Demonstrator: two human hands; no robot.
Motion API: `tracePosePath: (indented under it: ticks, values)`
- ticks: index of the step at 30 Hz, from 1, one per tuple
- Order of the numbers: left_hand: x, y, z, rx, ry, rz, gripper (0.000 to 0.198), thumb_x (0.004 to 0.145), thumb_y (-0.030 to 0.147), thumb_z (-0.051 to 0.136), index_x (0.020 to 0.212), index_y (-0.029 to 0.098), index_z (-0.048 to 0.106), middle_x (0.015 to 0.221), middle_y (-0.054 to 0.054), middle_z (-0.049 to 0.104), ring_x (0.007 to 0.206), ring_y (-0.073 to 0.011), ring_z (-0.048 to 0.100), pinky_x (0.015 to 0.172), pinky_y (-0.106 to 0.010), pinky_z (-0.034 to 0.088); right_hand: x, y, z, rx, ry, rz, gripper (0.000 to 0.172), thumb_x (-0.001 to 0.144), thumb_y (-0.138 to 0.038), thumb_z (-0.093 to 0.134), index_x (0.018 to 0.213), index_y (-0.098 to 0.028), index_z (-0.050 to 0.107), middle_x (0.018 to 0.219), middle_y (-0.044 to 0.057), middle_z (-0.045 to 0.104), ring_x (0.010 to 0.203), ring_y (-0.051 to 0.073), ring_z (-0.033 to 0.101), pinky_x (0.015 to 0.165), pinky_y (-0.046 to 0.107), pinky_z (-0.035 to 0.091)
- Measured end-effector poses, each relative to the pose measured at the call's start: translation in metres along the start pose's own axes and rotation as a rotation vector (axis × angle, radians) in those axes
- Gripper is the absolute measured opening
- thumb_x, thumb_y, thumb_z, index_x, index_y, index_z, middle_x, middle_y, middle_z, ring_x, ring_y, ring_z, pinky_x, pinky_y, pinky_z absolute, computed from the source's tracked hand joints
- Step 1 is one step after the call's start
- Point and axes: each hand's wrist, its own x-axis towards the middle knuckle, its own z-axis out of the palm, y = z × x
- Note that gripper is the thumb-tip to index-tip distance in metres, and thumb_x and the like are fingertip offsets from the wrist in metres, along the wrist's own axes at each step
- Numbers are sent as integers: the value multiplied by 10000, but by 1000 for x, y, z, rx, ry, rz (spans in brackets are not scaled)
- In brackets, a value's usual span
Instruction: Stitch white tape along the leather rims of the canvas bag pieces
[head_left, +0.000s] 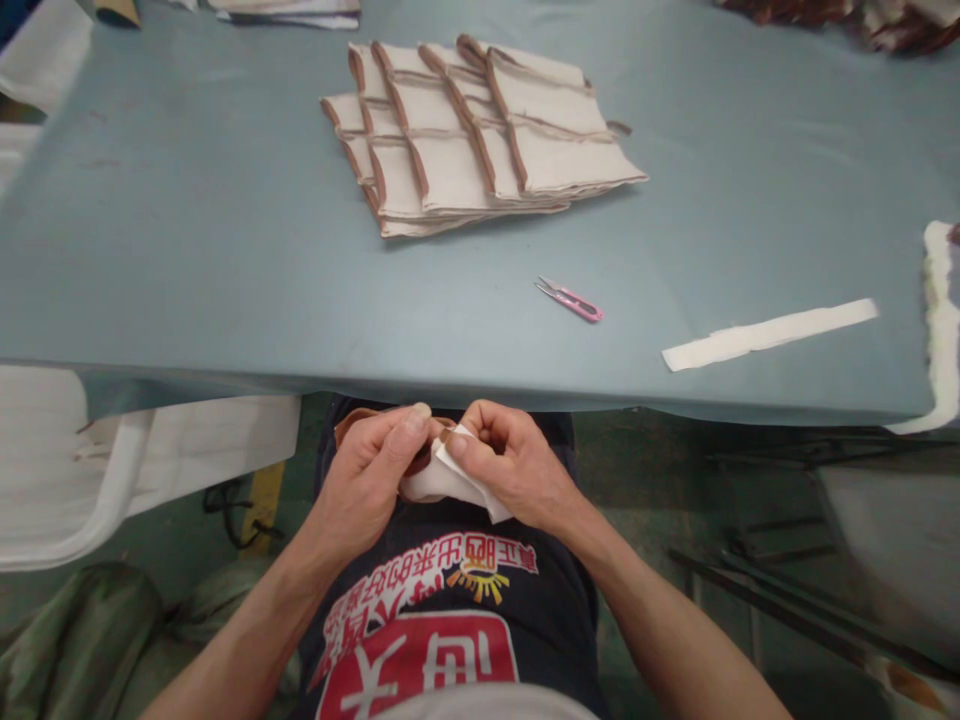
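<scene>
Close together over my lap, at the table's near edge, both hands grip one piece of cream cloth [454, 483] with brown trim. My left hand [382, 455] is closed on its brown-edged side, thumb on top. My right hand [510, 455] pinches the white side between thumb and bent fingers. A corner of the cloth hangs below the right hand. The fingers hide much of the edge between them. Ahead on the table lie pink thread snips [571, 300], blades pointing left. Beyond them is an overlapping pile of cream cloth pieces [480, 130] with brown bound edges.
A white strip [769, 335] lies on the blue-green table [187, 250] to the right. Dark brown material [862, 20] sits at the far right corner. A white rounded frame [112, 500] stands at the left, above green sacks [97, 640]. Dark metal bars [795, 610] are low at the right.
</scene>
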Motion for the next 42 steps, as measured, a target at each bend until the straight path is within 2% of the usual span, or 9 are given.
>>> tracePosePath:
  ticks: [4, 7, 14, 19, 23, 26, 31, 36, 42]
  values:
    - [1, 11, -1, -5, -57, -40, 441, 951, 563, 662, 783, 155, 662, 682, 21, 550, 593, -103, 422, 529, -215, 335, 0, 0, 1, -11, 19, -6, 363, 841, -487, 680, 700, -211, 492, 603, -66, 457, 536, 81, 363, 482, 214, 284]
    - [1, 21, -3, -6, -104, -98, 311, 848, 432, 789, 795, 156, 655, 722, 14, 604, 617, -104, 488, 557, -200, 394, 0, 0, 2, -12, 40, -6, 352, 827, -467, 699, 691, -207, 504, 606, -58, 483, 549, 86, 388, 495, 214, 298]
    - [-1, 29, -15, 88, -184, -61, 247, 864, 359, 745, 746, 150, 686, 650, 7, 595, 575, -100, 469, 509, -190, 373, -8, -9, 4, 110, -33, 84, 546, 719, -671, 798, 705, -203, 517, 597, -66, 486, 521, 74, 365, 470, 204, 287]
    - [-5, 34, -14, 100, -230, -37, 154, 839, 295, 709, 811, 145, 731, 692, -23, 660, 584, -113, 517, 528, -201, 400, -14, -12, 4, 146, -59, 117, 553, 696, -661, 834, 714, -208, 516, 610, -67, 492, 520, 75, 371, 471, 209, 294]
    - [-6, 27, -2, 64, -63, -49, 82, 743, 231, 658, 738, 155, 686, 641, 10, 616, 554, -103, 490, 512, -195, 368, -12, -5, 9, 131, -34, 73, 535, 729, -632, 827, 701, -212, 499, 593, -75, 470, 515, 75, 359, 472, 212, 283]
    - [-8, 14, 4, 16, 67, -62, 83, 735, 231, 621, 690, 166, 644, 632, 30, 586, 531, -89, 438, 499, -199, 334, -10, 0, 14, 142, -38, 42, 539, 745, -631, 817, 690, -216, 477, 580, -83, 444, 516, 76, 344, 472, 214, 273]
    - [-15, 5, 5, -7, 114, -16, 109, 754, 198, 604, 654, 172, 637, 660, 32, 592, 562, -96, 450, 524, -215, 345, -11, 2, 21, 145, -64, -16, 526, 791, -630, 780, 693, -223, 461, 593, -81, 426, 530, 84, 346, 489, 231, 275]
    - [-18, 15, 9, 69, 176, 49, 112, 730, 161, 583, 630, 172, 634, 673, 26, 618, 592, -106, 498, 533, -212, 380, -14, 3, 20, 142, -62, -48, 501, 824, -613, 752, 711, -223, 459, 616, -69, 450, 557, 95, 376, 509, 229, 292]
    - [-23, 23, 16, 167, 146, 68, 137, 744, 155, 542, 652, 174, 643, 640, 37, 595, 573, -103, 491, 527, -212, 385, -20, 11, 20, 209, -56, -44, 478, 842, -601, 740, 735, -218, 474, 628, -73, 443, 551, 91, 359, 511, 227, 301]
